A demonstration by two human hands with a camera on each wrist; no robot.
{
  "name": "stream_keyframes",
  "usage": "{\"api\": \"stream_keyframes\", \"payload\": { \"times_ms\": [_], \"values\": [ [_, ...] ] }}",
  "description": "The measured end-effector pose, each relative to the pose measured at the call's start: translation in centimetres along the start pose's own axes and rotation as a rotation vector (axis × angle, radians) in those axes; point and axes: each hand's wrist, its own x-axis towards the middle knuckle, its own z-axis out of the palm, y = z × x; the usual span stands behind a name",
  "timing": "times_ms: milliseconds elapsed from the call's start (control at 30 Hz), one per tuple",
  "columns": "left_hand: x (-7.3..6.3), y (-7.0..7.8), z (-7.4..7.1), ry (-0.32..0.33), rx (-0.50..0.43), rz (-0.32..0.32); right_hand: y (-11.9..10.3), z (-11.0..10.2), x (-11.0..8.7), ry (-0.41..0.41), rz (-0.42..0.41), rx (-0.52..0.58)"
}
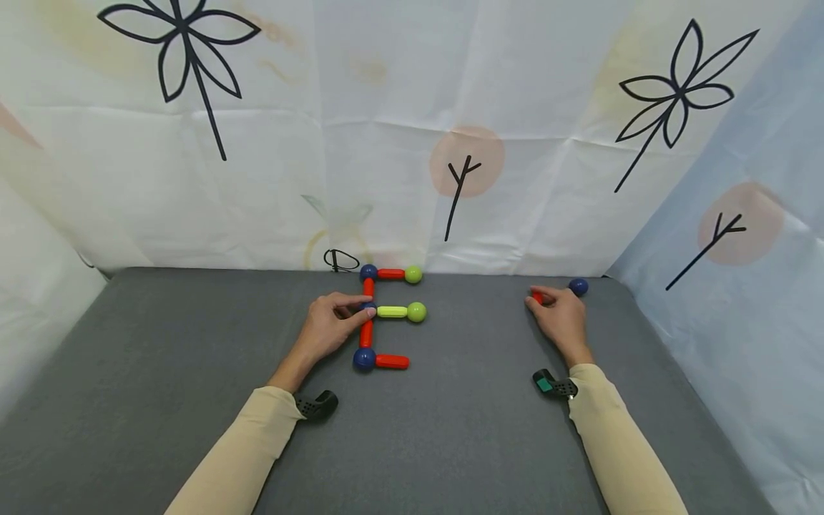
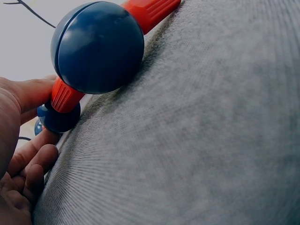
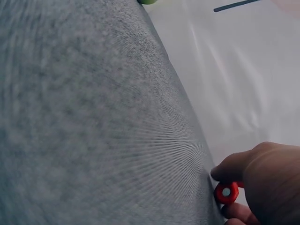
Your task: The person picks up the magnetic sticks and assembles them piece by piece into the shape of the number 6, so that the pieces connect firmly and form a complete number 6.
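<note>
On the grey table stands an E-shaped build of rods and balls. Its spine has red rods (image 1: 366, 334) and blue balls (image 1: 364, 360). A yellow-green rod (image 1: 391, 312) with a green ball (image 1: 417, 312) forms the middle arm. My left hand (image 1: 330, 323) pinches the middle blue ball (image 2: 60, 117) between thumb and fingers, partly covering it. The bottom arm is a red rod (image 1: 393, 362) with a bare end; the top one ends in a green ball (image 1: 413, 275). Off to the right, my right hand (image 1: 563, 319) pinches a loose red rod (image 3: 226, 192), its round end facing the wrist camera.
A loose blue ball (image 1: 578, 287) lies just beyond the right hand, near the table's back edge. Behind the grey table (image 1: 463, 429) hangs a white printed cloth (image 1: 386, 164), with a bluish one (image 1: 759, 343) along the right side.
</note>
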Motion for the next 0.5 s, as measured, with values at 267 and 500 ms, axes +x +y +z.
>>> {"api": "stream_keyframes", "payload": {
  "times_ms": [267,500],
  "values": [
    [0.0,-0.2,0.0,-0.008,0.002,-0.005,-0.7,-0.7,0.1,-0.074,-0.047,-0.126],
    [0.1,-0.2,0.0,-0.009,0.009,-0.003,-1.6,-1.2,0.5,-0.173,0.135,0.114]
  ]
}}
